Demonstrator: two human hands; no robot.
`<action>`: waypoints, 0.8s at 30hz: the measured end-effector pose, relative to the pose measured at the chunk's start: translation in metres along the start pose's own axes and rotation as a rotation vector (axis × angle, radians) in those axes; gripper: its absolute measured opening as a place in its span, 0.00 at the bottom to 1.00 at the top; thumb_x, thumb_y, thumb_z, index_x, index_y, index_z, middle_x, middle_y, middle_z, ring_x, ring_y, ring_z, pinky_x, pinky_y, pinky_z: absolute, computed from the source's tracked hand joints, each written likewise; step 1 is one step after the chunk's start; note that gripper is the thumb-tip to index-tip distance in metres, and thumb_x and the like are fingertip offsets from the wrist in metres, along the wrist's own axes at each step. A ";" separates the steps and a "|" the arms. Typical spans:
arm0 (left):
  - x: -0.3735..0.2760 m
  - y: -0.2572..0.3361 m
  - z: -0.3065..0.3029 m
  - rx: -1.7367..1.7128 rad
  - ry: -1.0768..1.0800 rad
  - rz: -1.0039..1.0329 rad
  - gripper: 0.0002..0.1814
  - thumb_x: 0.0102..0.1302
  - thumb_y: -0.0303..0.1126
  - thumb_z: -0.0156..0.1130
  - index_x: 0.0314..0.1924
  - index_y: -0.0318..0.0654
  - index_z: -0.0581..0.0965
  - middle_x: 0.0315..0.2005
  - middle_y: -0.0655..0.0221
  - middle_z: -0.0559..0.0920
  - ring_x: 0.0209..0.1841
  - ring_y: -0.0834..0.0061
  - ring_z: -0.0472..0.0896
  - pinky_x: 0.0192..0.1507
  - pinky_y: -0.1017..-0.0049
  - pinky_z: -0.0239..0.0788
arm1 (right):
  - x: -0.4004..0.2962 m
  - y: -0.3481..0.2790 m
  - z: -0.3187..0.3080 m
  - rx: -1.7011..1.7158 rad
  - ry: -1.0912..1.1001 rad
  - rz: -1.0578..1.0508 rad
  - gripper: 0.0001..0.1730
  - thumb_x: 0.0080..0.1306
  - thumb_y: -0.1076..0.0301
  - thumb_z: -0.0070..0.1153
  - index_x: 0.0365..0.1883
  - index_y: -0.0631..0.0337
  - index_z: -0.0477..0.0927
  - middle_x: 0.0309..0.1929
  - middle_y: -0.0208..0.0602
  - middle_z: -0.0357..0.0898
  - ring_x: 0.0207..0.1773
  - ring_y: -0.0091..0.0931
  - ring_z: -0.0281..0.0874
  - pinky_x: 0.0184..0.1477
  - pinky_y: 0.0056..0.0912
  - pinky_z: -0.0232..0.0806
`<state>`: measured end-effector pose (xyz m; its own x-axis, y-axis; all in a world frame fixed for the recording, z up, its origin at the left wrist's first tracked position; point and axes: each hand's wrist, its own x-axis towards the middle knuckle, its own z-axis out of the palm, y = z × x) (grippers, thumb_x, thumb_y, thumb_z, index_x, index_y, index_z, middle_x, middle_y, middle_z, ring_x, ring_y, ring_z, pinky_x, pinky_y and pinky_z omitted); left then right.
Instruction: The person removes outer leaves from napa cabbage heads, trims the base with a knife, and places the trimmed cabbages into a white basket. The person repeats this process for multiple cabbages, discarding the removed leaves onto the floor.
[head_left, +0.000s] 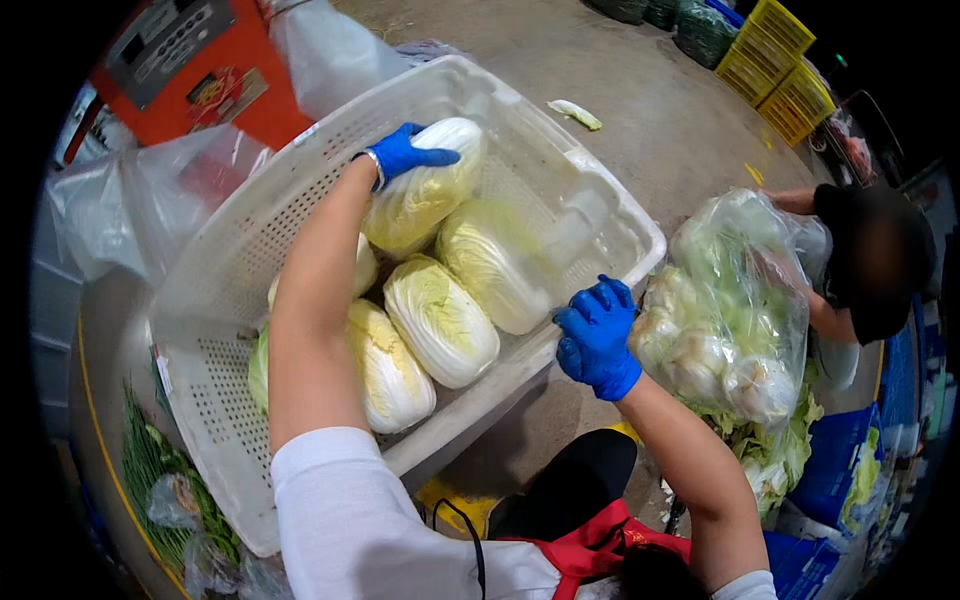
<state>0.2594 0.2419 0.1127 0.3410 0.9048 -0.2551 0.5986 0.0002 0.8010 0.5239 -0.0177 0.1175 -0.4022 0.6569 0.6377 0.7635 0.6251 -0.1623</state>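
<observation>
My left hand (401, 154), in a blue glove, grips a napa cabbage (427, 195) by its upper end inside a white plastic crate (240, 420). Its thumb lies across the leaves, and some fingers are hidden behind the head. Below sit more napa cabbages: a pale one (495, 262) on the right, one in the middle (442, 322) and a yellowish one (390, 375) nearer me. My left forearm partly covers others. My right hand (596, 337), also blue-gloved, is curled at the crate's near right rim; its palm side is hidden.
A person (877, 262) at right handles a clear plastic bag (742, 300) of leafy vegetables. Behind the crate stands an orange machine (217, 75) beside plastic bags. Green vegetables (157, 472) lie at left, a loose leaf (575, 114) on the floor. Yellow crates (772, 67) are stacked farther off.
</observation>
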 end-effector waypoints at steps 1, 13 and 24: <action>0.008 0.001 0.003 0.066 0.032 0.031 0.48 0.43 0.53 0.73 0.59 0.30 0.65 0.52 0.54 0.73 0.53 0.66 0.73 0.54 0.70 0.66 | -0.001 0.002 0.000 -0.008 -0.005 0.000 0.12 0.37 0.64 0.55 0.25 0.48 0.75 0.24 0.31 0.66 0.31 0.34 0.67 0.46 0.44 0.62; 0.024 0.003 0.008 0.538 0.210 0.184 0.52 0.42 0.58 0.70 0.65 0.44 0.61 0.59 0.52 0.66 0.60 0.57 0.66 0.61 0.65 0.59 | 0.006 0.008 -0.005 0.055 0.064 -0.036 0.10 0.41 0.61 0.54 0.20 0.52 0.70 0.21 0.33 0.61 0.26 0.33 0.62 0.36 0.38 0.60; -0.015 0.015 0.042 0.908 0.230 -0.065 0.69 0.31 0.68 0.69 0.69 0.64 0.38 0.68 0.53 0.48 0.67 0.44 0.50 0.60 0.40 0.46 | 0.005 -0.001 0.000 -0.010 0.094 -0.009 0.11 0.33 0.65 0.54 0.17 0.52 0.68 0.21 0.33 0.61 0.27 0.34 0.63 0.37 0.38 0.60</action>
<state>0.2939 0.2107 0.1060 0.1932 0.9767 -0.0935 0.9810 -0.1908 0.0348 0.5213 -0.0157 0.1211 -0.3603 0.6081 0.7074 0.7651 0.6265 -0.1488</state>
